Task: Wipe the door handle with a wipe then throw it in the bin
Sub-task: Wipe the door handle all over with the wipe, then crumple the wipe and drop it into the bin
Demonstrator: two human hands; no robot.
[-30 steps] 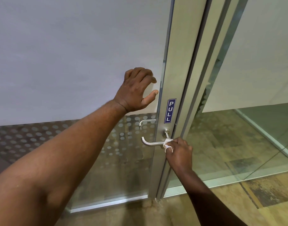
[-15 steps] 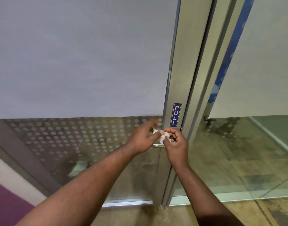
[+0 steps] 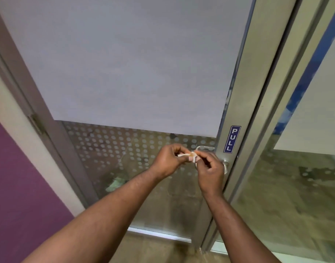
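Observation:
A small crumpled white wipe (image 3: 189, 155) is pinched between my left hand (image 3: 169, 160) and my right hand (image 3: 210, 168), just in front of the door. The silver lever handle (image 3: 226, 162) sits on the door's metal stile, mostly hidden behind my right hand; only its round base and a loop of the inner handle (image 3: 203, 148) show. Both hands hold the wipe slightly left of the handle, off the metal. No bin is in view.
A glass door with a frosted white panel (image 3: 136, 63) and dotted film below. A blue PULL sticker (image 3: 231, 139) is on the metal stile. A purple wall (image 3: 16, 186) stands at left, a glass panel at right, and tan floor below.
My left hand came down off the frosted panel and joined my right hand at the wipe. The wipe has left the handle and both hands shifted slightly left. The view swung left.

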